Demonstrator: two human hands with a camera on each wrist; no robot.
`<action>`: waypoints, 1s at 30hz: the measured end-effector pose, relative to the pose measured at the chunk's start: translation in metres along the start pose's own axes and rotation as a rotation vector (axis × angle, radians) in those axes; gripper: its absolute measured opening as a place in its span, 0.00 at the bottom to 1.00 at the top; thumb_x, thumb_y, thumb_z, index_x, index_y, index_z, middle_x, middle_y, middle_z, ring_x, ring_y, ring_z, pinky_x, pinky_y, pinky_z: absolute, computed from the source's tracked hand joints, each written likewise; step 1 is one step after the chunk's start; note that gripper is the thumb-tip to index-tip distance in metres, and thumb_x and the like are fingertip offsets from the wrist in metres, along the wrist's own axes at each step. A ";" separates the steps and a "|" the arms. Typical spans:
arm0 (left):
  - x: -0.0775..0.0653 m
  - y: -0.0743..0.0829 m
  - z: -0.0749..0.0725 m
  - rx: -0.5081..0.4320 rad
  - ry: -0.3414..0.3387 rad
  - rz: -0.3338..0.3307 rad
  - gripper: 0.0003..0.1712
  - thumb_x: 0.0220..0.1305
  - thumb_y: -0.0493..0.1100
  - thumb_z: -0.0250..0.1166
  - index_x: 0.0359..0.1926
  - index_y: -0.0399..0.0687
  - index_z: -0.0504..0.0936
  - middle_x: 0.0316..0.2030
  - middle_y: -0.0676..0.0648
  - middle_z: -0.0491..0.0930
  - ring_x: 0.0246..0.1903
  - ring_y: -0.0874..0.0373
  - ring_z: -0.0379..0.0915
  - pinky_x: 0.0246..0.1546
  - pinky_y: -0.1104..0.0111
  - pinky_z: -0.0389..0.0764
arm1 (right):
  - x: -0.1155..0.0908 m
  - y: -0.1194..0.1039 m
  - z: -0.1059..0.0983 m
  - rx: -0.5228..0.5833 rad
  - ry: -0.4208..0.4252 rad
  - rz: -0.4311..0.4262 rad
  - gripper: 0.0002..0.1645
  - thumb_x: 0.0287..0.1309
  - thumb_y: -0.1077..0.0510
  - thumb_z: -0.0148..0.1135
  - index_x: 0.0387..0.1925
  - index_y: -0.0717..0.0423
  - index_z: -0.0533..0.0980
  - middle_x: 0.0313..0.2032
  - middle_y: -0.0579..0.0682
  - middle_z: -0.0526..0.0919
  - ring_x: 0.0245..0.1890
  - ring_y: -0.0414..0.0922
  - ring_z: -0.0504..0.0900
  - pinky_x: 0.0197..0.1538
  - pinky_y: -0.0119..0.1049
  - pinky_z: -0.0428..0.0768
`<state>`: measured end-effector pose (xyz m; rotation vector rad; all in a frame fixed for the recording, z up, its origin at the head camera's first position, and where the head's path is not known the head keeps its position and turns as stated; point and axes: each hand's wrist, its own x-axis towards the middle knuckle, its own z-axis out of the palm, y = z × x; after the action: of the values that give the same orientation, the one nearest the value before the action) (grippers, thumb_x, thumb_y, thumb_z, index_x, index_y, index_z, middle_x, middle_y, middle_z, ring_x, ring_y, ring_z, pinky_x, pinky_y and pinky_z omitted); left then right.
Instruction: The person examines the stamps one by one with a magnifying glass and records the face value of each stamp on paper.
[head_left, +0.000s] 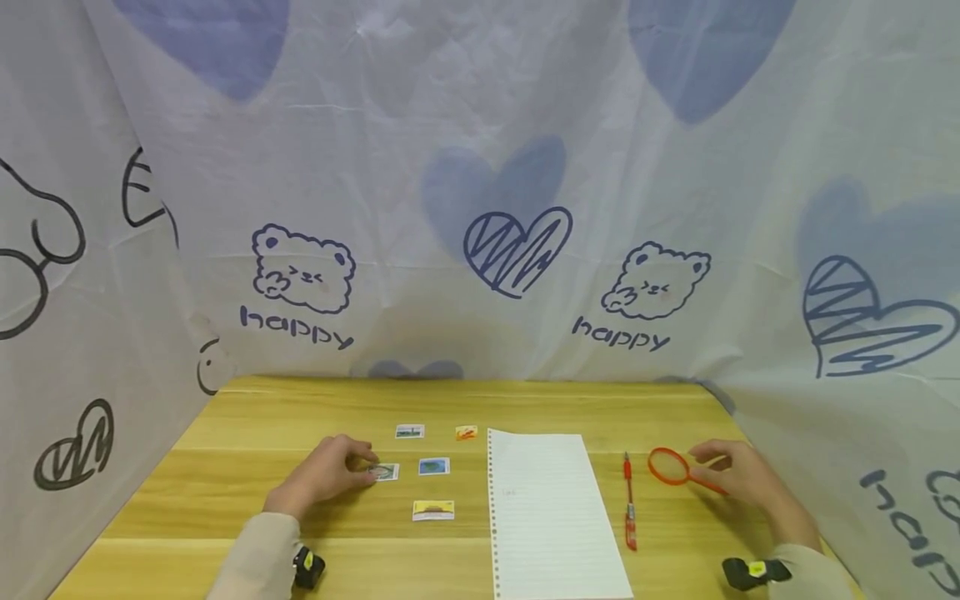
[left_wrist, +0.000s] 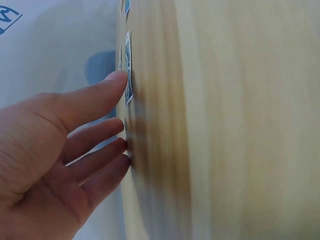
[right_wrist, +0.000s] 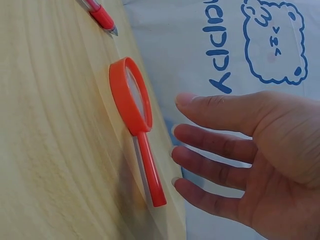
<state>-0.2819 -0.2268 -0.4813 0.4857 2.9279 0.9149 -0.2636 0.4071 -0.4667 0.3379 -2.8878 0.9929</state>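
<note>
My left hand [head_left: 330,473] is at a small postage stamp [head_left: 386,472] lying on the wooden table. In the left wrist view the thumb [left_wrist: 107,92] reaches the stamp's [left_wrist: 128,70] near end, while the other fingers, loosely bent and apart from the thumb, come down by the table top. Near the table's right side, my right hand [head_left: 738,479] hovers over the handle of a red magnifying glass [head_left: 670,466]. The right wrist view shows a gap between the fingers [right_wrist: 215,145] and the magnifying glass [right_wrist: 150,170], which lies flat.
Several more stamps lie about: a green-grey one [head_left: 409,431], an orange one [head_left: 467,432], a blue one [head_left: 434,466] and a yellow one [head_left: 433,510]. A lined paper sheet [head_left: 551,517] and a red pen [head_left: 629,500] lie between the hands. Printed cloth [head_left: 405,167] surrounds the table.
</note>
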 end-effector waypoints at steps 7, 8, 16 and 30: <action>0.000 -0.002 0.001 -0.008 0.001 -0.001 0.13 0.58 0.40 0.77 0.45 0.45 0.91 0.60 0.32 0.82 0.65 0.31 0.73 0.70 0.39 0.70 | 0.000 0.000 0.000 -0.042 0.009 0.031 0.18 0.60 0.58 0.73 0.48 0.66 0.83 0.45 0.64 0.88 0.37 0.46 0.87 0.36 0.28 0.83; 0.000 -0.002 0.001 -0.009 0.002 -0.001 0.13 0.59 0.40 0.76 0.45 0.44 0.91 0.60 0.33 0.82 0.65 0.31 0.74 0.70 0.39 0.70 | 0.000 0.000 0.000 -0.051 0.013 0.036 0.18 0.60 0.58 0.73 0.48 0.65 0.84 0.45 0.64 0.89 0.37 0.46 0.87 0.37 0.28 0.83; -0.001 -0.001 0.003 -0.034 0.002 -0.025 0.11 0.59 0.38 0.75 0.45 0.45 0.91 0.61 0.33 0.81 0.66 0.30 0.71 0.71 0.38 0.68 | 0.000 0.006 0.000 -0.056 0.025 0.037 0.18 0.59 0.59 0.73 0.47 0.67 0.83 0.44 0.65 0.88 0.37 0.49 0.88 0.38 0.29 0.83; -0.006 0.006 0.003 -0.025 0.021 -0.077 0.09 0.59 0.37 0.76 0.42 0.46 0.92 0.60 0.34 0.83 0.65 0.32 0.74 0.68 0.40 0.73 | -0.002 0.013 0.004 -0.089 0.029 0.054 0.17 0.58 0.59 0.75 0.46 0.65 0.84 0.43 0.63 0.89 0.37 0.49 0.88 0.39 0.28 0.83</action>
<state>-0.2741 -0.2218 -0.4807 0.3618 2.9270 0.9516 -0.2647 0.4147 -0.4775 0.2394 -2.9173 0.8658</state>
